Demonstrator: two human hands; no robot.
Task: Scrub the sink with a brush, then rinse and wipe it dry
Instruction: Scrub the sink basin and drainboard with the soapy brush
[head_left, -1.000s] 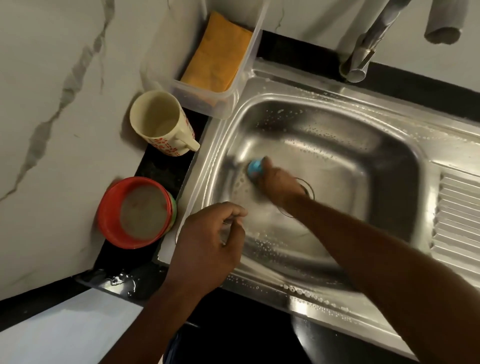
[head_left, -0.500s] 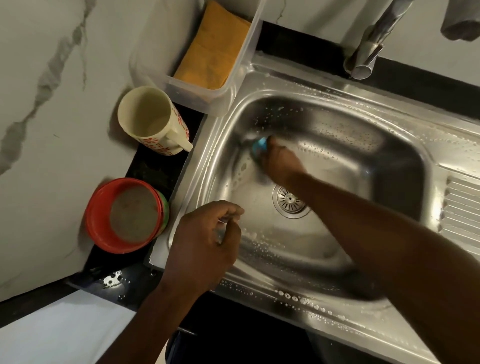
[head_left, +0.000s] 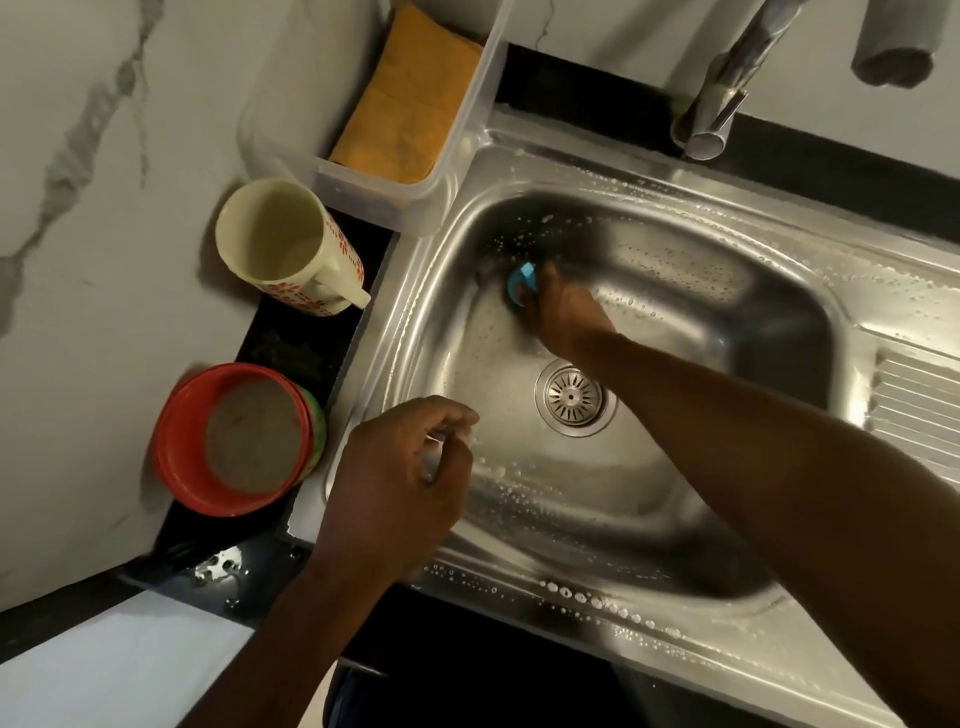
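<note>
A wet stainless steel sink (head_left: 701, 249) fills the right of the head view, dotted with suds and drops. My right hand (head_left: 569, 312) is deep in the basin, shut on a small blue brush (head_left: 520, 280) pressed against the far left wall. The drain strainer (head_left: 571, 397) lies just below that hand. My left hand (head_left: 400, 488) hovers over the sink's near left rim, its fingers curled loosely with nothing in them.
A cream mug with red flowers (head_left: 291, 249) and a red tub (head_left: 234, 441) stand on the black counter left of the sink. A clear box holding an orange cloth (head_left: 410, 104) sits at the back left. The tap (head_left: 727, 88) overhangs the far rim. A ribbed drainboard (head_left: 919, 410) lies right.
My right hand has carried the brush from the basin floor near the drain up to the far left wall. My left hand has stayed at the near rim.
</note>
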